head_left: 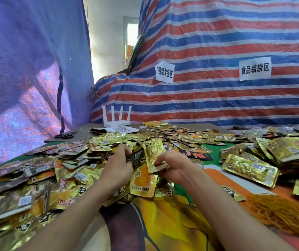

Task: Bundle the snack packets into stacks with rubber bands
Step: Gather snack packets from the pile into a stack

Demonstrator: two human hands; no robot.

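A gold packet [153, 153] stands upright, long axis vertical, its lower edge pinched by the right hand [170, 166]. Just left of it, the left hand [117, 163] grips a small stack [135, 157]. Loose packets [72, 171] surround both hands on the table [172, 223]. The rubber bands [279, 212] lie rightward, nearer the right hand.

The crinkled foil snack packets [250, 167] were shiny gold, some marked orange and black. The woven plastic tarpaulin [217, 98] behind ran in red, blue and white stripes; the heap of thin rubber bands [280, 212] was orange.
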